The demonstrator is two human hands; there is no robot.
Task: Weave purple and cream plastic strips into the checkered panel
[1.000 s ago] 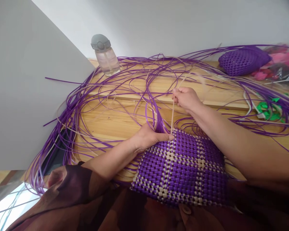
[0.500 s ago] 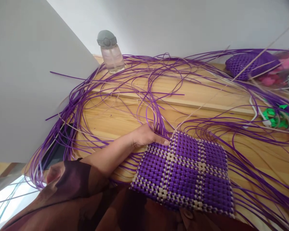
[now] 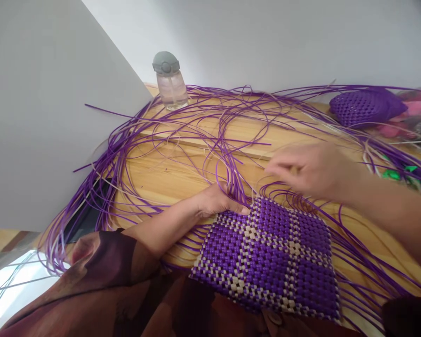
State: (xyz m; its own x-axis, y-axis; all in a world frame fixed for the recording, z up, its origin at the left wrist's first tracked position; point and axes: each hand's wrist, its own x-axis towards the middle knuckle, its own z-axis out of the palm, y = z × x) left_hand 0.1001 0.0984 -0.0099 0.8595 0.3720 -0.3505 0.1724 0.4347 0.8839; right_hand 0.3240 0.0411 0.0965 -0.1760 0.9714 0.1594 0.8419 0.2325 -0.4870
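A woven panel of purple and beige plastic cane point(image 3: 272, 252), with a checked pattern, lies at an angle against my front. My left hand point(image 3: 219, 201) is closed on its upper left edge, thumb on top, beside a bunch of upright purple strands point(image 3: 233, 175). Above the panel's top edge is my right hand point(image 3: 305, 171), blurred by motion. Its fingers are curled and pinched together; whatever they hold is too smeared to make out. A beige strand point(image 3: 253, 194) rises from the panel's top edge near my left thumb.
Long loose purple strands point(image 3: 115, 154) sprawl across the wooden table point(image 3: 154, 175). A bottle with a grey-green cap point(image 3: 171, 84) stands at the back. To the back right lie a purple woven piece point(image 3: 366, 106), pink items in clear plastic point(image 3: 419, 110) and green pieces point(image 3: 393, 174).
My right hand has come into view from the right, above the panel. The beige strand that ran taut to the upper right no longer does. My left hand keeps its hold.
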